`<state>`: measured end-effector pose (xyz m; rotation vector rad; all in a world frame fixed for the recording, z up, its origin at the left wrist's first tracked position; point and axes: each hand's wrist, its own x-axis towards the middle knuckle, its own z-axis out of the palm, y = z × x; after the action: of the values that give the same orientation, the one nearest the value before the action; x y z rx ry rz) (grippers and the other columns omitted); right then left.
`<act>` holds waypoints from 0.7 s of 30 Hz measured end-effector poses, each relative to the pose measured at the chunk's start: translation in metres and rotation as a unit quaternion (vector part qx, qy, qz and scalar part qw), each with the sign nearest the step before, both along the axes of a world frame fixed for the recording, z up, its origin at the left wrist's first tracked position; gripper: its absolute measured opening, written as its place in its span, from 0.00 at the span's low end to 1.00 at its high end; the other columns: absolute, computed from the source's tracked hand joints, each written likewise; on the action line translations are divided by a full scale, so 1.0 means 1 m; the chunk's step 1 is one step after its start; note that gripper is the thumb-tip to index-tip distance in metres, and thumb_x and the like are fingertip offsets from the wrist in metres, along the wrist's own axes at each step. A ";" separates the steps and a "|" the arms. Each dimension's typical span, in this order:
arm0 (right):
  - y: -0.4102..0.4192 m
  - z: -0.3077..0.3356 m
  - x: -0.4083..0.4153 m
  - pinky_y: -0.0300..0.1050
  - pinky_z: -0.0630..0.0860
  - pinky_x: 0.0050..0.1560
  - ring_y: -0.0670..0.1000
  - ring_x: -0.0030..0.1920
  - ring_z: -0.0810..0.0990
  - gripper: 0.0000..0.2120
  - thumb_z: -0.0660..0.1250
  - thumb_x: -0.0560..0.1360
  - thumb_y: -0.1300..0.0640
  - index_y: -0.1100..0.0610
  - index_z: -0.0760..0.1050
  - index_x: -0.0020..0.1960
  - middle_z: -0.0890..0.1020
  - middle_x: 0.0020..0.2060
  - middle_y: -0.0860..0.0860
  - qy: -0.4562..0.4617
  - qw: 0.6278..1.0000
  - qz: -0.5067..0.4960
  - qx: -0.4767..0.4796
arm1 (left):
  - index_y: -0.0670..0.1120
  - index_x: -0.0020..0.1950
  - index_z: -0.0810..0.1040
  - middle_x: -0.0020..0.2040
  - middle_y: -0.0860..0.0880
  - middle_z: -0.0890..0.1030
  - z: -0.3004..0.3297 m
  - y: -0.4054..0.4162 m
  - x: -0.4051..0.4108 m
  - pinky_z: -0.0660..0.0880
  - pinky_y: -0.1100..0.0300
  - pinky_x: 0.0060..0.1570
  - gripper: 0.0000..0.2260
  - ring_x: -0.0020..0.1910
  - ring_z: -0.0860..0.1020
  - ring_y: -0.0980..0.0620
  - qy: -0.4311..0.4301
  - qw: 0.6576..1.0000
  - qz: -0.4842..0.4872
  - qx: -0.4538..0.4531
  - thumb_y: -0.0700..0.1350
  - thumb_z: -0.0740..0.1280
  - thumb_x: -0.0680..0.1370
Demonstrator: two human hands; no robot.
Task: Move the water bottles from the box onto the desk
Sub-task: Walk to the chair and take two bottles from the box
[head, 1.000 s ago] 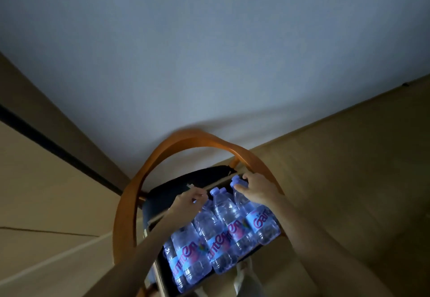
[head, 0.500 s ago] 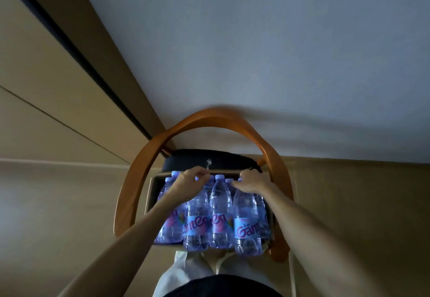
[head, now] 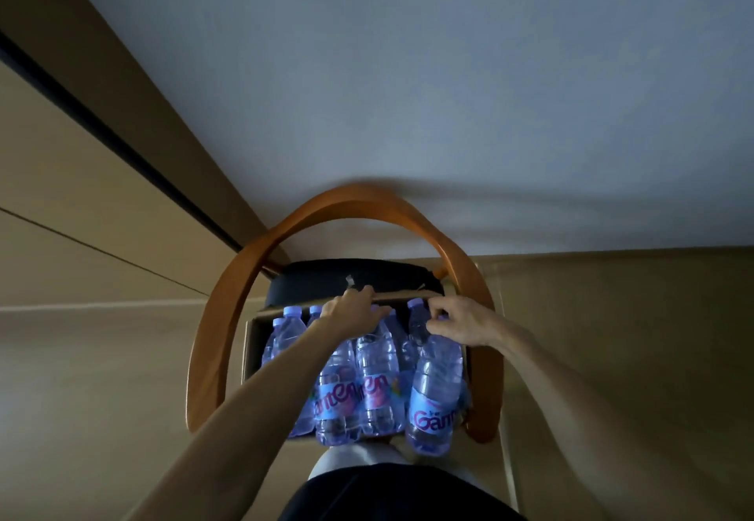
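An open cardboard box sits on a chair seat and holds several clear water bottles with blue labels and pale blue caps. My left hand grips the neck of a middle bottle, its fingers curled over the cap. My right hand grips the top of the rightmost bottle, which stands higher than the others. More bottles stand at the box's left side. No desk is in view.
The chair has a curved orange wooden backrest and arms arching round the box, and a dark seat cushion behind it. A pale wall lies beyond. Wood-toned floor surrounds the chair. My own legs show at the bottom.
The view swung and settled over the box. My right hand has drawn the rightmost bottle up above its neighbours. My left hand stays on the middle bottles.
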<state>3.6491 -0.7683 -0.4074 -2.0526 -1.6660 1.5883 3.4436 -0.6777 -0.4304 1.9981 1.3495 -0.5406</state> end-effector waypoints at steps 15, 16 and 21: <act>-0.020 0.021 0.023 0.59 0.76 0.42 0.61 0.40 0.80 0.10 0.65 0.70 0.49 0.54 0.70 0.37 0.79 0.38 0.60 -0.001 0.992 -0.119 0.032 | 0.47 0.46 0.79 0.47 0.46 0.81 -0.002 0.013 0.006 0.73 0.53 0.47 0.20 0.47 0.79 0.45 0.014 0.992 -0.126 -0.017 0.62 0.57 0.76; -0.019 0.024 0.025 0.56 0.75 0.39 0.60 0.37 0.80 0.09 0.65 0.69 0.49 0.52 0.70 0.36 0.79 0.36 0.59 0.000 0.991 -0.127 0.036 | 0.47 0.43 0.78 0.45 0.46 0.81 0.001 0.011 0.005 0.73 0.54 0.45 0.18 0.45 0.79 0.46 -0.006 0.993 -0.118 -0.026 0.60 0.58 0.76; -0.014 0.034 0.036 0.51 0.69 0.37 0.49 0.33 0.72 0.10 0.64 0.67 0.47 0.49 0.67 0.32 0.71 0.30 0.49 -0.002 0.987 -0.131 0.092 | 0.49 0.43 0.76 0.42 0.49 0.78 0.023 -0.002 -0.002 0.72 0.57 0.40 0.10 0.40 0.77 0.48 -0.061 0.991 -0.120 -0.019 0.54 0.60 0.74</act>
<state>3.6846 -0.7823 -0.3733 -2.0771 -1.4131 1.2989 3.4414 -0.6801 -0.4078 2.1394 1.0243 -0.5390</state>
